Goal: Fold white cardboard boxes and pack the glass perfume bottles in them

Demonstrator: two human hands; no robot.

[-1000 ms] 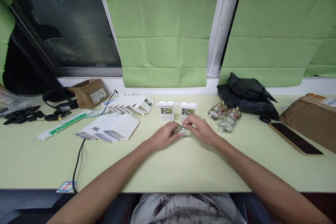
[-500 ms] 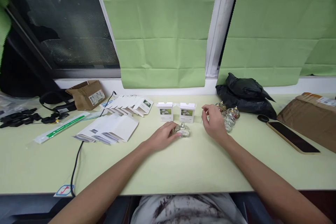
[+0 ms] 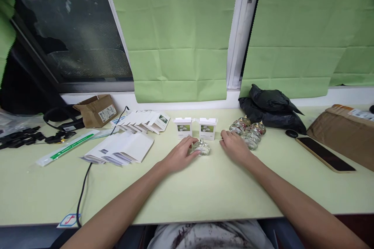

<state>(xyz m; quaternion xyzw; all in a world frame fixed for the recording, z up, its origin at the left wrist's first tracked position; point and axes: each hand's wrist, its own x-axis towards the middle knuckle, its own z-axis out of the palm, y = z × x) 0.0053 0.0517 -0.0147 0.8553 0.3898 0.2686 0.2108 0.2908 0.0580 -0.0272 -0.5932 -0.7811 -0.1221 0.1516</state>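
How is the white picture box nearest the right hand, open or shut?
Open: side flaps stick out atop the white box.

Can't read one full word for sure. On sticker (image 3: 69,220) at desk (image 3: 175,194) edge: red hooked mark, maybe f or J, in blue outline. On green strip (image 3: 73,146) of plastic sleeve (image 3: 43,161): white lettering, too blurred. On small brown box (image 3: 89,113) and big brown box (image 3: 336,134): printed labels, too small. On two upright white boxes (image 3: 180,135): tiny print, illegible.
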